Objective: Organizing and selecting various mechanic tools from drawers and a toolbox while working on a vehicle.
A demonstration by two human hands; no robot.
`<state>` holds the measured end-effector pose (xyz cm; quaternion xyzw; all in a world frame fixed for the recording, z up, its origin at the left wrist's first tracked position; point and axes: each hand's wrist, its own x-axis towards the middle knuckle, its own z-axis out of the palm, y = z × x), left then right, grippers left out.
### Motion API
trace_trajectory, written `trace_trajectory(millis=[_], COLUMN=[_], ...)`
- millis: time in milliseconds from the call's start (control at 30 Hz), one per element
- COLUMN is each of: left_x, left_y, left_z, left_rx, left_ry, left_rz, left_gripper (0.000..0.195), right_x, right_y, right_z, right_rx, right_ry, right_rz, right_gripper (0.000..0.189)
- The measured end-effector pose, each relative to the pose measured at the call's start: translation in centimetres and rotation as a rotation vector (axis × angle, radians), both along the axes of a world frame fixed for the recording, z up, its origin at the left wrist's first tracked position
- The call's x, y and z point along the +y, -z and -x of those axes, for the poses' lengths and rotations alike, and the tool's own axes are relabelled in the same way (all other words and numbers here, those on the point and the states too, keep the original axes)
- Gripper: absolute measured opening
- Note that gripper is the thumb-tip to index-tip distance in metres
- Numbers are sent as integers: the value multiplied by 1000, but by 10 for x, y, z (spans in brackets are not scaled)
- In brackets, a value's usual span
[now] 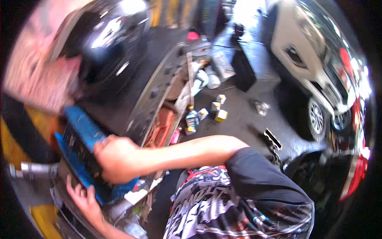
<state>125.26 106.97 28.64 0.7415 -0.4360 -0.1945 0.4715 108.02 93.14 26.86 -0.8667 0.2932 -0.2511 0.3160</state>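
Observation:
A blue case or toolbox [85,128] with a dark interior lies at the left, blurred by motion. My right hand [118,159] reaches across and is curled over its near part; the fingertips are hidden, so what they hold cannot be told. Beside the case's lower edge is my left hand [85,200], its fingers apart and the thumb against or just over the blue rim. Nothing shows in its grasp. Under and around the case runs a dark bench or ledge [67,176].
A reddish tray [161,125] sits in a long dark frame. Bottles [192,119] and small boxes [221,116] stand on the floor. A white car [298,56] is at the right, a dark car [322,176] close behind me. A metal part [272,139] lies nearby.

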Motion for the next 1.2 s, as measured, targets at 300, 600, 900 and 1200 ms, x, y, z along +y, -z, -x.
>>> trace_trajectory(millis=[300, 600, 900, 1200], left_x=[-88, -196, -287, -247], left_y=[63, 36, 351, 450], left_z=[83, 302, 474, 481], left_rx=[354, -407, 242, 281], left_ry=[402, 511, 862, 515], left_rz=[126, 758, -780, -1162], left_gripper=[68, 43, 39, 22], right_x=[6, -9, 28, -15], right_y=[17, 238, 332, 359], right_z=[110, 469, 731, 854], right_rx=[-385, -86, 9, -616], right_ry=[-340, 686, 1392, 1813], right_rz=[-222, -699, -944, -1243], right_gripper=[34, 34, 39, 15])
